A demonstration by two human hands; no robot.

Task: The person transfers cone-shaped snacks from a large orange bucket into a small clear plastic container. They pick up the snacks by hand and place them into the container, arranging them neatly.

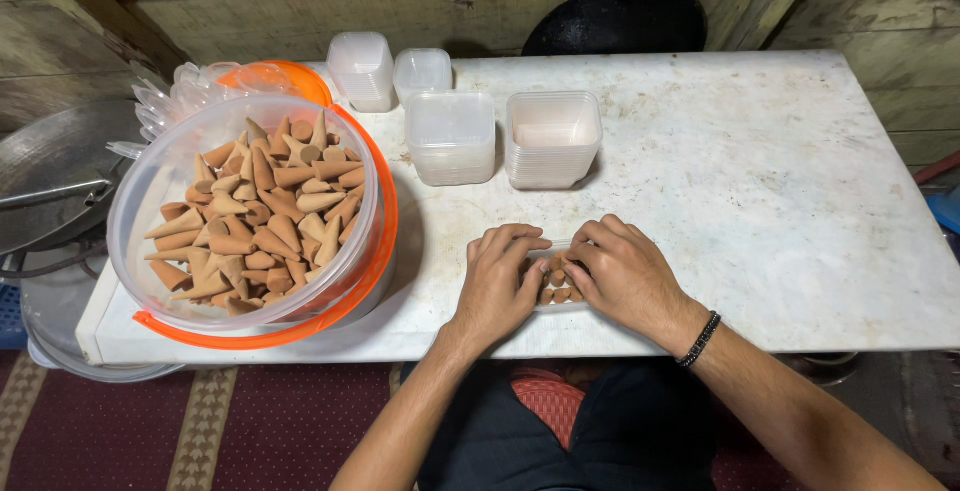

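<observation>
The left hand (503, 273) and the right hand (622, 269) lie side by side on the white desk (760, 181), fingers bent over a small clear container (556, 284) of brown cones, touching it from both sides. At the left stands a big tub (150, 191) full of cones (262, 213); empty containers (552, 139) stand behind.

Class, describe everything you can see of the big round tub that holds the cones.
The round tub is clear plastic with thin see-through walls, sitting tilted toward the camera inside an orange-rimmed container at the left end of the white table. It is open, with no lid on it. It is well filled with tan-brown cones lying loosely in all directions. Neither hand touches it; the left hand is the nearer one.
</observation>
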